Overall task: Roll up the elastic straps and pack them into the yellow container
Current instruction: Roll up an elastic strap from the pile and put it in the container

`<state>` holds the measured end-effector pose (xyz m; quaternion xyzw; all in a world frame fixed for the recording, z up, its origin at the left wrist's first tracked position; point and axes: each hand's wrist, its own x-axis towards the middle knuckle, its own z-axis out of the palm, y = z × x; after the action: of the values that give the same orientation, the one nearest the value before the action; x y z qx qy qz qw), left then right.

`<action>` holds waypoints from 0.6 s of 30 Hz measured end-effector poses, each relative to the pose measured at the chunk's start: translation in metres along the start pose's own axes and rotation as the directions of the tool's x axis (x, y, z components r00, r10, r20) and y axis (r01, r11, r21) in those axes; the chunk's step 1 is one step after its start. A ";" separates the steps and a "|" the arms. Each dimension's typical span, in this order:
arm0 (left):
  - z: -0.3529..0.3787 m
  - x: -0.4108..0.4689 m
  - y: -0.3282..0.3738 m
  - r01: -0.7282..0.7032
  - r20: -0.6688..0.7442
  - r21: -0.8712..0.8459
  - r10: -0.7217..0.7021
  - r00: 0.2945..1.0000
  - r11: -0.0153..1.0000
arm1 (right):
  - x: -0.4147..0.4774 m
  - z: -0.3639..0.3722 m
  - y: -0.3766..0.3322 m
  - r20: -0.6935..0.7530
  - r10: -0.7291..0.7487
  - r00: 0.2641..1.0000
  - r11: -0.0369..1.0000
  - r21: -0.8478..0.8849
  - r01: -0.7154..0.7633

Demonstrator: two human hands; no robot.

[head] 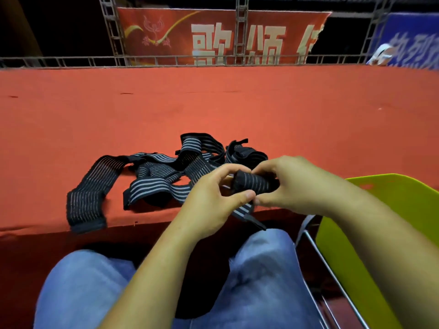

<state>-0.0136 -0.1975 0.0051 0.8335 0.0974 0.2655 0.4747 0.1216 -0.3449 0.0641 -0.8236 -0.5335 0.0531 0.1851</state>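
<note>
I see my left hand (pixel 213 200) and right hand (pixel 292 184) holding a rolled strap (pixel 254 184) over the near edge of the red surface (pixel 213 110). Fingers (pixel 223 169) on both hands curl round it. Its loose end hangs down. More straps (pixel 161 176) lie heaped behind. The yellow container (pixel 384 210) is beside my right arm.

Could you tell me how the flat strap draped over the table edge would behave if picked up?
Probably floppy: the strap bends limply over the table edge. Likely light, being thin webbing. Its ribbed weave should not be slippery.
</note>
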 end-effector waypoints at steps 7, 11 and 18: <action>0.044 0.033 0.023 -0.039 0.127 0.022 0.036 0.991 0.999 | -0.016 -0.039 0.032 0.049 0.014 0.999 0.959 -0.284 0.001; 0.070 0.050 0.038 -0.029 0.156 0.021 0.026 0.987 0.999 | -0.033 -0.056 0.055 0.019 0.031 0.999 0.969 -0.245 -0.025; 0.125 0.069 0.060 -0.050 0.244 -0.037 0.057 0.968 0.998 | -0.065 -0.083 0.108 -0.013 0.087 0.996 0.970 -0.227 -0.088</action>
<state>0.1063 -0.2932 0.0291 0.8549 0.0115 0.1750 0.4882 0.2102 -0.4633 0.0946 -0.8621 -0.4990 -0.0013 0.0880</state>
